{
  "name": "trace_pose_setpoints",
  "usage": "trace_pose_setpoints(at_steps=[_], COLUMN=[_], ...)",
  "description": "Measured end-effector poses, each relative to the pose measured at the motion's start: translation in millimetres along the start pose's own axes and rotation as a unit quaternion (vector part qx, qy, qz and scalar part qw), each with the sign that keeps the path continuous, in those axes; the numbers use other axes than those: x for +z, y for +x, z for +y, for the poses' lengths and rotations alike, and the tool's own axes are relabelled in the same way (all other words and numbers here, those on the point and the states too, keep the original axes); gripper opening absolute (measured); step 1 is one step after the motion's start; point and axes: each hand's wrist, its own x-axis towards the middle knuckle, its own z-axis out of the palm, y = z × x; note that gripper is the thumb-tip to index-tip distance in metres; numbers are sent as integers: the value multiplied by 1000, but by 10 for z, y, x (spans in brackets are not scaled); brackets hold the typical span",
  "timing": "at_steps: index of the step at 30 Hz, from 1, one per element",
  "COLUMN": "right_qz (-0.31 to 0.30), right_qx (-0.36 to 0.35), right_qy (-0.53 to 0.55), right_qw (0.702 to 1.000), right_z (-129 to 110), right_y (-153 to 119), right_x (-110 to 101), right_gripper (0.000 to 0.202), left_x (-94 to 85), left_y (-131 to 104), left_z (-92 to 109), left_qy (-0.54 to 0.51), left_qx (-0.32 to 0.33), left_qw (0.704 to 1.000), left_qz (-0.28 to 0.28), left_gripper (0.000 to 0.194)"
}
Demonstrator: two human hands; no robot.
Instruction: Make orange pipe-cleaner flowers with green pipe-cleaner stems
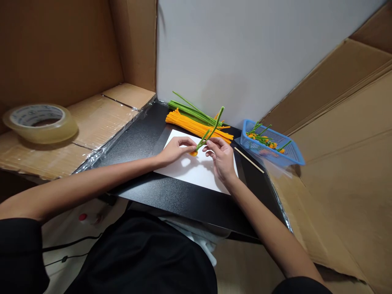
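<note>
My left hand (180, 150) pinches a small pipe-cleaner flower (193, 153) by its orange head, over a white sheet of paper (180, 173). Green fuzzy stems rise from the flower toward the upper right. My right hand (221, 157) has its thumb and forefinger closed on a green pipe cleaner (218, 119) whose long end sticks up. Behind the hands lies a bundle of orange pipe cleaners (192, 125), with a bundle of green pipe cleaners (190, 111) just beyond it.
A blue plastic basket (294, 157) holding several orange and green flowers stands at the right. Near it lies a thin wooden stick (248, 160) on the black table (143, 190). A roll of clear tape (58, 130) rests on cardboard at the left. Cardboard walls flank both sides.
</note>
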Motion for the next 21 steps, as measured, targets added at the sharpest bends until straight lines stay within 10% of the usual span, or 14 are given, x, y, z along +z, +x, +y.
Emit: trace_pose_setpoints(at_steps=[21], right_qz=[-33], right_qx=[-104], right_qy=[-158], right_qw=[981], right_z=[3], right_y=[-46], right_x=[-26], right_gripper=[25], left_x=[36], left_y=[-19], left_z=[-8], left_qy=[-144], left_qx=[-80], left_qw=[986], left_qz=[-22], left_gripper=[32])
